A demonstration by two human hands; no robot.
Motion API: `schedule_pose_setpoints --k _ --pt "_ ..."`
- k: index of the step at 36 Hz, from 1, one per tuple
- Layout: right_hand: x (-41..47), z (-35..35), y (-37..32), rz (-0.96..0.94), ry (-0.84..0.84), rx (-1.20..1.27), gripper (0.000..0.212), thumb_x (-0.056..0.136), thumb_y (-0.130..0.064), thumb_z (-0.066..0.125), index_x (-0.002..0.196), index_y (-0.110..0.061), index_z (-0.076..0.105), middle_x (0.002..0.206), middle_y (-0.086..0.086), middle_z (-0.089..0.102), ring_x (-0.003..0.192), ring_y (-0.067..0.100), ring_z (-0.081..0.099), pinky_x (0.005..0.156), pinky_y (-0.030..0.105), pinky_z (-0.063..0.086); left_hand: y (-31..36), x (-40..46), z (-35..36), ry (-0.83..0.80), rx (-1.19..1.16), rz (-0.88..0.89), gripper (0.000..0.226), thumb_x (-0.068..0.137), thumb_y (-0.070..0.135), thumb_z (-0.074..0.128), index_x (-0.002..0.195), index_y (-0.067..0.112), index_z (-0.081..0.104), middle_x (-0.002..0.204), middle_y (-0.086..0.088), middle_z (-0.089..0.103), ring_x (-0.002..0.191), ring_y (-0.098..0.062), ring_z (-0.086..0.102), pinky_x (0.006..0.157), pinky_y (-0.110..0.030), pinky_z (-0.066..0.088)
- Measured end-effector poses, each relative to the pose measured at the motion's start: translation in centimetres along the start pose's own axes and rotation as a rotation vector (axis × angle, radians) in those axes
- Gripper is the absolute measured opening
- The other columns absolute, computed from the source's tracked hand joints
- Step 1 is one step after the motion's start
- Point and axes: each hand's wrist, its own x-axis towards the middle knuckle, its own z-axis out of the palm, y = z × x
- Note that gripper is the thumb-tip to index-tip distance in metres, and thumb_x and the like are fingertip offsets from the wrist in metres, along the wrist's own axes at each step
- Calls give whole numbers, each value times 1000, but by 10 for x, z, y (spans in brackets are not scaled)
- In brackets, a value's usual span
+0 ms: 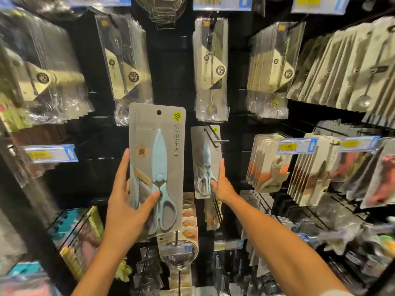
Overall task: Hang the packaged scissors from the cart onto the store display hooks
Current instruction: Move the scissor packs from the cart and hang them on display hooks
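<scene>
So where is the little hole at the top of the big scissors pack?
In the head view, the hole is near the top edge of the scissors pack held in the left hand, left of the pack's yellow-green logo and not on any hook.

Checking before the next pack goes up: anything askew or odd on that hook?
The hung scissors pack leans slightly on the hook, steadied by the right hand. The left hand holds another pack, unhung. No visible damage.
</scene>
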Motion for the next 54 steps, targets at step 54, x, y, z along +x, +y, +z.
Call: schedule_pose_setpoints --k 54 --pt "-212 -59 -58 -187 9 111 103 93 -29 71 149 -62 -8 149 -22 46 121 -5 58 98 41 57 -51 -27 82 -529 -20 -153 119 83 20 83 154 56 -5 156 19 39 128 4 55 98 -29 56"
